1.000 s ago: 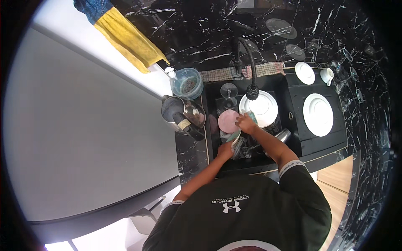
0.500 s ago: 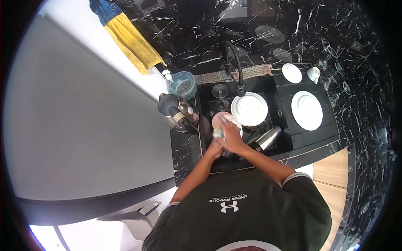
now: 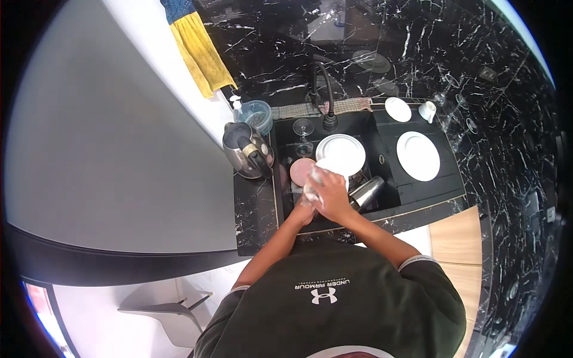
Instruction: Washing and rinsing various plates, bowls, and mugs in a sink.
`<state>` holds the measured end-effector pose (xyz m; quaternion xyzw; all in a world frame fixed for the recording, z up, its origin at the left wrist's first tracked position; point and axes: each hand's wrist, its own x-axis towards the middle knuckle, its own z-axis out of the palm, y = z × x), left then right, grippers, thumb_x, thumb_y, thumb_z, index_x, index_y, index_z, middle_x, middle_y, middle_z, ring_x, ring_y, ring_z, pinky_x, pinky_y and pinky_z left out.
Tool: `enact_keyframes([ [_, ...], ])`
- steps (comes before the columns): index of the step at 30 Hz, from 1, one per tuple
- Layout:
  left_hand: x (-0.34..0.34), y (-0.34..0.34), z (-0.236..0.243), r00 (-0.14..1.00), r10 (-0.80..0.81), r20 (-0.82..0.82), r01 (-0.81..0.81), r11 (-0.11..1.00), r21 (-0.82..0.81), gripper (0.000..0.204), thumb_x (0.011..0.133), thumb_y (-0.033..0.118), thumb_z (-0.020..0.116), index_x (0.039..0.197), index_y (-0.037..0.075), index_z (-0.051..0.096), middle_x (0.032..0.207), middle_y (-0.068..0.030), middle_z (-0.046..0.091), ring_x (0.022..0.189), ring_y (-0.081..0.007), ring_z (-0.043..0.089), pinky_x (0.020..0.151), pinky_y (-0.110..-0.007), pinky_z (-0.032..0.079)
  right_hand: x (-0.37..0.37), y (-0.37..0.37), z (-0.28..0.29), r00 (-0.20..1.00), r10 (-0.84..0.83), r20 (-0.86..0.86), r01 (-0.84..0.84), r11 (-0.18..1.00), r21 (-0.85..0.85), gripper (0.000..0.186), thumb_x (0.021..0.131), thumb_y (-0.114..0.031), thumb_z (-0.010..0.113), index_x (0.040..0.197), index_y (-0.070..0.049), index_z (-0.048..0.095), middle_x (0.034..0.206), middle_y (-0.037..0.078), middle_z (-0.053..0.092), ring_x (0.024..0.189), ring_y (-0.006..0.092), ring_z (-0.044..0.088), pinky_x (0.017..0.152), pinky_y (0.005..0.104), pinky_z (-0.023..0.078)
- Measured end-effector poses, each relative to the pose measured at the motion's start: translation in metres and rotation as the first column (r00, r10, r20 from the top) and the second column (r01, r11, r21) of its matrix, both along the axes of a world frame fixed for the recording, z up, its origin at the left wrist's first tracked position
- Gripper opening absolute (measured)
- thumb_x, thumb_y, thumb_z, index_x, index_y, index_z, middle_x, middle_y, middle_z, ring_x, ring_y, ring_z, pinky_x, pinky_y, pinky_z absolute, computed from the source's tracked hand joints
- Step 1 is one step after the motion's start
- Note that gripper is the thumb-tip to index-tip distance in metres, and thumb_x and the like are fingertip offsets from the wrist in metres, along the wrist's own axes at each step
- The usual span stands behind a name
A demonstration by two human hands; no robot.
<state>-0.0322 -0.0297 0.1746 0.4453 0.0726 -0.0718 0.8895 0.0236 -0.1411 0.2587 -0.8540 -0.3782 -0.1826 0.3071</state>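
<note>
Forearms point(image 3: 270, 247) reach from a dark green short-sleeved shirt point(image 3: 382, 310) into a black sink point(image 3: 389, 196). The left hand point(image 3: 303, 212) is lower, mostly covered by the right; its grip cannot be told. The right hand point(image 3: 332, 196) is curled over a pale, foamy lump point(image 3: 311, 186), blurred, against a white dish point(image 3: 326, 164) that shows past its knuckles. Just left lies a pink dish point(image 3: 301, 171); to the right, a tilted steel vessel point(image 3: 367, 192). Farther in are white plates point(image 3: 342, 149) and a stemmed glass point(image 3: 303, 140). A kettle point(image 3: 243, 150) stands left of the sink; an oval white plate point(image 3: 418, 156) lies on the right drainboard point(image 3: 441, 186). Beyond rises a black faucet point(image 3: 329, 110), before checked cloths point(image 3: 353, 105).
</note>
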Motion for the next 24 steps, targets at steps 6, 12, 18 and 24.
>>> enact_keyframes([
  [6,0.003,-0.025,0.037,0.995,-0.097,0.014,0.094,0.982,0.162,0.036,0.077,0.010,0.055,0.112,0.005,0.044,0.100,-0.0024,0.054,0.082,-0.0105,0.052,0.072,-0.025,0.044,0.044,-0.033,-0.007,0.998,-0.069,-0.002,0.069,0.998,-0.010,0.051,0.066,-0.018,0.063,0.116,-0.020,0.049,0.111,0.013,0.049,0.098,0.0305,0.049,0.077,0.0403,0.038],
  [12,0.014,-0.037,0.003,1.000,0.002,-0.007,-0.001,0.983,0.183,0.034,0.077,0.010,0.057,0.109,0.004,0.047,0.099,-0.0031,0.054,0.085,-0.0109,0.053,0.074,-0.026,0.044,0.039,-0.031,0.000,0.980,-0.183,-0.082,0.190,0.977,0.095,0.043,0.064,-0.016,0.063,0.106,-0.018,0.057,0.094,0.011,0.057,0.084,0.0261,0.055,0.069,0.0387,0.042],
  [18,0.019,-0.030,0.004,0.997,-0.074,0.009,0.070,0.974,0.216,0.041,0.074,0.012,0.062,0.110,0.002,0.045,0.099,-0.0034,0.055,0.088,-0.0118,0.053,0.078,-0.028,0.043,0.039,-0.025,0.038,0.978,0.208,0.003,-0.208,0.977,0.050,0.034,0.066,-0.017,0.061,0.100,-0.015,0.060,0.097,0.011,0.058,0.086,0.0273,0.056,0.070,0.0346,0.044],
  [24,0.026,-0.056,0.036,0.995,0.100,0.020,-0.101,0.989,0.108,0.043,0.074,0.011,0.063,0.112,0.003,0.043,0.101,-0.0039,0.054,0.090,-0.0129,0.053,0.079,-0.026,0.042,0.101,-0.064,-0.030,0.807,0.035,-0.589,0.266,0.870,0.415,0.033,0.076,-0.011,0.052,0.109,-0.009,0.052,0.103,0.013,0.055,0.095,0.0269,0.053,0.084,0.0306,0.039],
])
